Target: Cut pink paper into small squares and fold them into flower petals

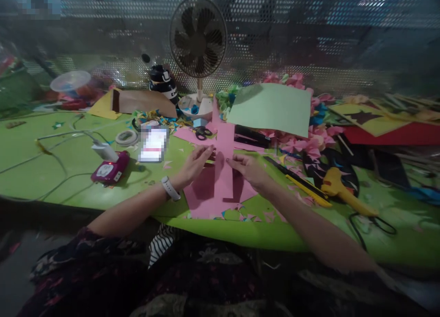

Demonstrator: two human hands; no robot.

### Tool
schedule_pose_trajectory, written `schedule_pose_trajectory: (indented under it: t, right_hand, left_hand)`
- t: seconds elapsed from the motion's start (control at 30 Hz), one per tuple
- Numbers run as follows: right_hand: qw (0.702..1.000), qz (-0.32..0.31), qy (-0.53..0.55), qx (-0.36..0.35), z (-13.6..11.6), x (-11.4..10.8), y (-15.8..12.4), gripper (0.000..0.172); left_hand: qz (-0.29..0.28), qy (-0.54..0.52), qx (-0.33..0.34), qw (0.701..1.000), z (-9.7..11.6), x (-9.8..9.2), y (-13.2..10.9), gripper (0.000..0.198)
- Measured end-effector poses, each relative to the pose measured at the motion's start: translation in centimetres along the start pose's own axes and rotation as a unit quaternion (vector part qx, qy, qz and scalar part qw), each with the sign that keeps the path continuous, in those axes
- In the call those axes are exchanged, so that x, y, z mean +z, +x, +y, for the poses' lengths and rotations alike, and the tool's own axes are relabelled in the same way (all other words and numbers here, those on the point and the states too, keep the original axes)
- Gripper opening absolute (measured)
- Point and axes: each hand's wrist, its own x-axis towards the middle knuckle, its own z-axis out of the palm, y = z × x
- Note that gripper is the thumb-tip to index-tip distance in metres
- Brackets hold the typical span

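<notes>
A long pink paper strip (224,170) stands lengthwise in front of me, raised over a larger pink paper sheet (197,202) on the table. My right hand (248,169) pinches the strip's right edge between thumb and fingers. At its left edge, my left hand (196,164), with a white watch (170,188) on the wrist, has its fingers closed on the paper; some of those fingers are hidden. Black scissors (202,133) lie just beyond the hands. Pink paper scraps (270,215) are scattered near the table's front edge.
A phone (153,144), tape roll (126,137) and purple power adapter (110,168) with cables are at left. To the right lie a yellow cutter knife (302,184) and a yellow glue gun (347,193). A fan (198,37), bottle (163,84) and green sheet (273,107) are behind.
</notes>
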Motion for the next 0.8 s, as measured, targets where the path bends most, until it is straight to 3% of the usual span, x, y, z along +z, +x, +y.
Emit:
schedule_pose_trajectory:
  t: [0.13,0.27,0.37,0.47,0.6,0.7,0.8]
  right_hand:
    - [1.0,-0.015,-0.018,0.001,0.2,0.6,0.1,0.037]
    - [0.999,-0.023,-0.042,-0.009,-0.3,0.8,-0.5,0.026]
    - [0.993,-0.015,-0.085,-0.08,-0.4,0.4,-0.8,0.033]
    - [0.966,-0.036,-0.198,-0.16,-0.1,0.0,-0.8,0.044]
    - [0.938,-0.045,-0.247,-0.241,0.6,0.2,-0.5,0.024]
    - [0.955,-0.059,-0.199,-0.212,0.9,0.5,-0.6,0.02]
    - [0.983,-0.042,-0.144,-0.106,0.6,0.7,-0.9,0.032]
  left_hand:
    - [-0.057,-0.07,-0.05,0.995,-1.0,-0.3,0.3,0.027]
    - [-0.037,-0.13,-0.105,0.985,-1.5,-0.6,0.9,0.024]
    - [0.008,-0.156,-0.13,0.979,-1.6,-1.0,1.3,0.023]
    - [0.014,-0.176,-0.142,0.974,-1.7,-1.3,1.5,0.024]
    - [-0.003,-0.176,-0.129,0.976,-1.6,-1.3,1.1,0.022]
    - [0.025,-0.181,-0.126,0.975,-1.5,-1.3,0.9,0.016]
    - [0.039,-0.181,-0.129,0.974,-1.5,-1.0,0.9,0.018]
